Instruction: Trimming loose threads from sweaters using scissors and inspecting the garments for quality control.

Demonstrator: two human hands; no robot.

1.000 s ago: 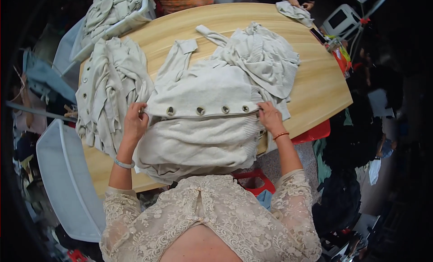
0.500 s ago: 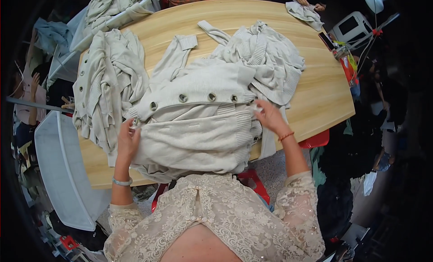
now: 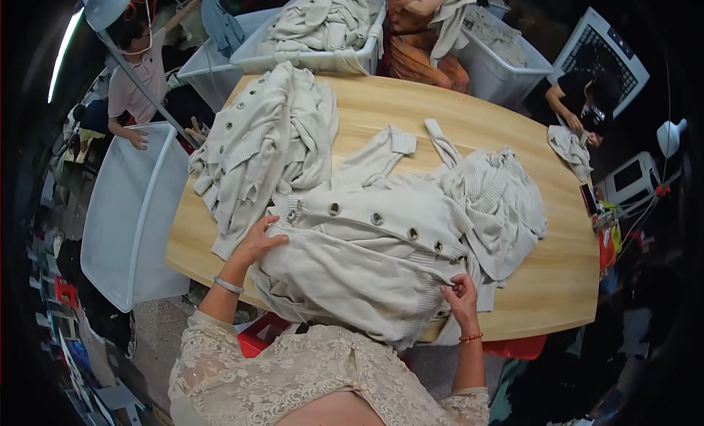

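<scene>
A cream knit cardigan (image 3: pixel 367 257) with a row of dark round buttons lies spread across the near half of the wooden worktop (image 3: pixel 543 294), its hem hanging over the near edge. The left hand (image 3: pixel 258 239) rests flat on its left side, fingers spread, its grip loose and holding nothing. The right hand (image 3: pixel 462 294) has its grip closed, pinching the cardigan's right edge near the last button. Just left, touching the cardigan, sits a heap of similar cream garments (image 3: pixel 268 144); another crumpled cream knit (image 3: pixel 499 199) lies against its right side. A white plastic bin (image 3: pixel 128 213) stands beside the worktop's left end.
</scene>
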